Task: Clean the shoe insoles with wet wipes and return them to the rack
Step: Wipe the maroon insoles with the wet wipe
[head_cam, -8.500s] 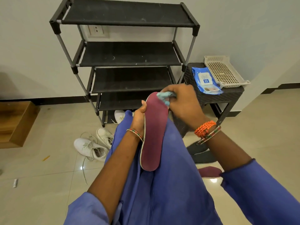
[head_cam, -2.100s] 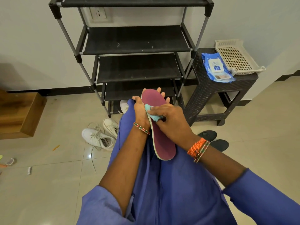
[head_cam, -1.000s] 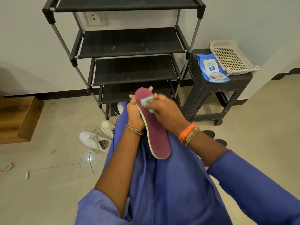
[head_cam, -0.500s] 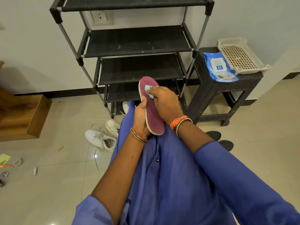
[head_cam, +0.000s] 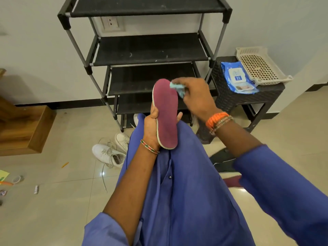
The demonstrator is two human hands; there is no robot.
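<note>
Head view looks down on a seated person's lap. Their left hand is wrapped around the lower half of a maroon insole, holding it upright above the blue-clothed knees. Their right hand pinches a crumpled pale-blue wipe at the insole's top right edge. Behind stands a black shoe rack with bare shelves. On a dark stool to its right lie a blue wipes pack and a beige basket. White sneakers sit on the floor.
</note>
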